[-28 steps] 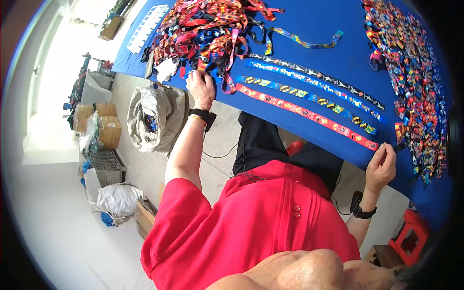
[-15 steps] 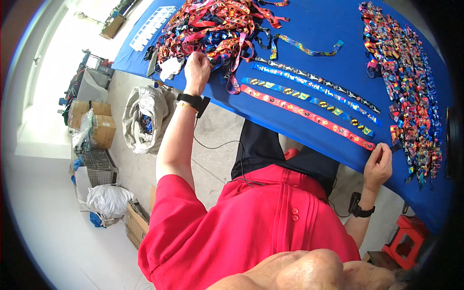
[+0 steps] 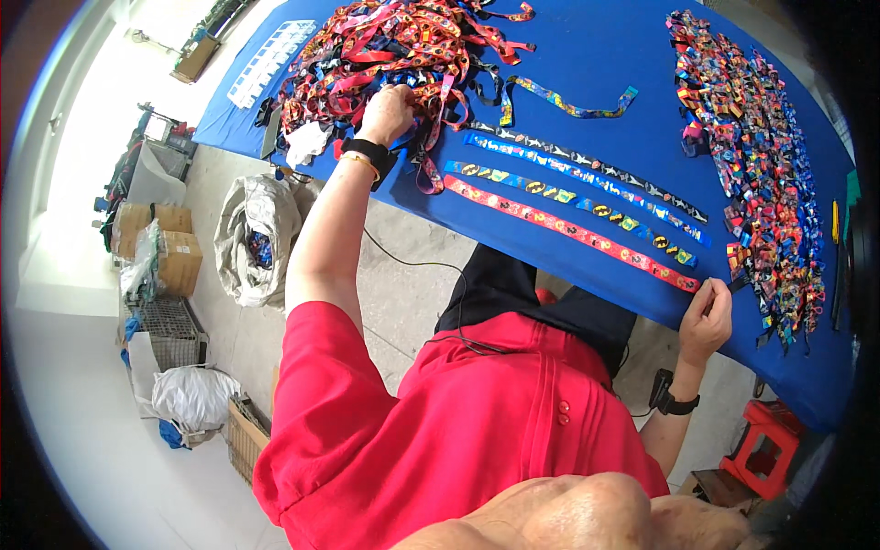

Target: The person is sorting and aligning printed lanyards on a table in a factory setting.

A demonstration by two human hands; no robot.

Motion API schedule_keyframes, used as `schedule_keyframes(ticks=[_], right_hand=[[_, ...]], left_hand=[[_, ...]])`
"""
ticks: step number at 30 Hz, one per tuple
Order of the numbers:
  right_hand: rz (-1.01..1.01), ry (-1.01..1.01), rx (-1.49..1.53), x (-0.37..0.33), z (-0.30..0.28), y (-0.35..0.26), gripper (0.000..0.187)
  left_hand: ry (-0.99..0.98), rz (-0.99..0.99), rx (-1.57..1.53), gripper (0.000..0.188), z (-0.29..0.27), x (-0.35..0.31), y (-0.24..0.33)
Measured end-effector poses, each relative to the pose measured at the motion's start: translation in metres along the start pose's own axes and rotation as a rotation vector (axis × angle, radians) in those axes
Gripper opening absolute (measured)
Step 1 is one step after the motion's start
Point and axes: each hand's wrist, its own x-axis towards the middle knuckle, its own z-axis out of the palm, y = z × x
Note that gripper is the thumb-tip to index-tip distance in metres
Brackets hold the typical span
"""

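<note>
Pinching the lower right end of a flat red ribbon strap with round prints (image 3: 550, 220), the right hand (image 3: 705, 321) has thumb and fingertips together, right of centre; the left hand (image 3: 388, 115) rests at a tangled heap of red and dark patterned straps (image 3: 385, 55), upper left (fingertips hidden, grip cannot be told). Straightened across the middle: the red one plus a blue-green, yellow-spotted strap (image 3: 600, 211) and two others; the heap looks largely undone, the dense multicoloured bank of straps (image 3: 761, 183), upper right, apparently arranged.
</note>
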Motion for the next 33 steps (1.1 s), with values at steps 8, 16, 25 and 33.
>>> schedule_keyframes(ticks=[8,16,25,33], right_hand=[[0.028,-0.019,-0.022,0.0,0.001,0.001,0.012],[0.048,-0.034,-0.04,0.0,0.0,0.001,0.012],[0.024,-0.017,-0.018,0.003,0.0,-0.002,0.01],[0.12,-0.1,0.136,0.008,-0.014,-0.001,0.01]], left_hand=[[0.355,-0.17,-0.169,0.019,-0.017,0.016,-0.016],[0.588,-0.34,-0.654,0.025,-0.096,0.041,-0.05],[0.6,-0.171,-1.135,0.032,-0.171,0.026,-0.039],[0.254,0.012,-1.097,0.028,-0.183,-0.04,0.138]])
